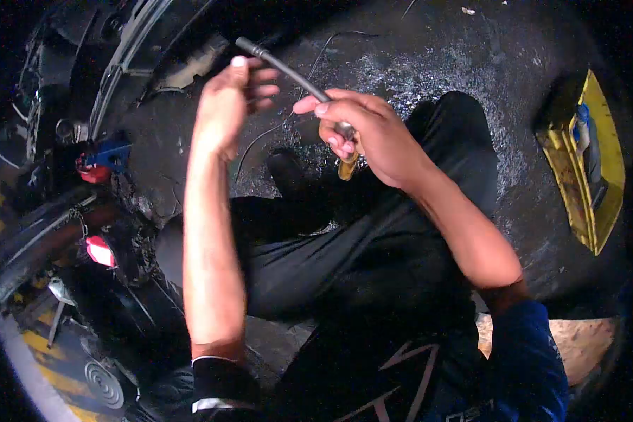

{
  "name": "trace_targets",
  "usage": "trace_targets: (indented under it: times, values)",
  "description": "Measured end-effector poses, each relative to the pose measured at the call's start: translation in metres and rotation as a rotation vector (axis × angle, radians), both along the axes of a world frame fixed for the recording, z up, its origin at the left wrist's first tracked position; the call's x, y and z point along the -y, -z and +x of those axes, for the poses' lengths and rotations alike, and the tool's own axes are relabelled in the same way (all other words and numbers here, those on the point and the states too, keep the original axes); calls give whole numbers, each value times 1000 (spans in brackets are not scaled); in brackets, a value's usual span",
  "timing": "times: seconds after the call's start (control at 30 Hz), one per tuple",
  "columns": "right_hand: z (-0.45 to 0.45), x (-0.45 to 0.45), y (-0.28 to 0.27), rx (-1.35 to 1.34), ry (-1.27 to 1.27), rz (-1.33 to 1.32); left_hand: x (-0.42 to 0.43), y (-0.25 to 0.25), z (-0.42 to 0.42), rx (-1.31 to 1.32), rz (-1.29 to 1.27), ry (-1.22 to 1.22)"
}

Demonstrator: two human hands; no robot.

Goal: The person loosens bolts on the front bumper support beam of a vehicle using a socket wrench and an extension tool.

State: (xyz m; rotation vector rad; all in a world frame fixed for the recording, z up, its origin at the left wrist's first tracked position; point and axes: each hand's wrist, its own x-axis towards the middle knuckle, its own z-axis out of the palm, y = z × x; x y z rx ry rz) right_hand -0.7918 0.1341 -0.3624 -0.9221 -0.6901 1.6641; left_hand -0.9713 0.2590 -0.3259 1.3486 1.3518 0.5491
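A dark metal rod-like tool (288,69), with a socket-like upper end, slants from upper left down into my right hand (369,126). The fingers of that hand are wrapped round its lower part, and a yellow piece (347,167) shows just below them. My left hand (235,95) is raised beside the tool's upper end, its fingers apart and slightly blurred, with nothing seen in it. Both hands are above the dark, wet-looking floor and my legs in dark trousers.
At the right lies a yellow tray (605,211) with a blue-handled tool (582,126) in it. Dark machinery parts fill the left side, with a red light (100,251) and a red and blue item (95,171). A thin cable (260,137) crosses the floor.
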Motion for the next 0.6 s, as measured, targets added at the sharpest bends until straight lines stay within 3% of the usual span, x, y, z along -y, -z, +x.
trace_targets:
  times: [0.1,0.2,0.3,0.47,0.6]
  values:
    - [0,-8,10,-42,2,15,-39,4,-11,-72,25,-77]
    - [-6,-16,7,-52,37,-8,-66,3,-21,-518,253,44]
    - [-15,-27,8,-67,51,8,-109,18,-59,-704,337,-1]
    - [-35,-46,3,-34,62,47,-107,21,-73,-290,167,-74]
    - [-60,-67,-1,-15,50,52,-102,13,-70,-286,180,-75]
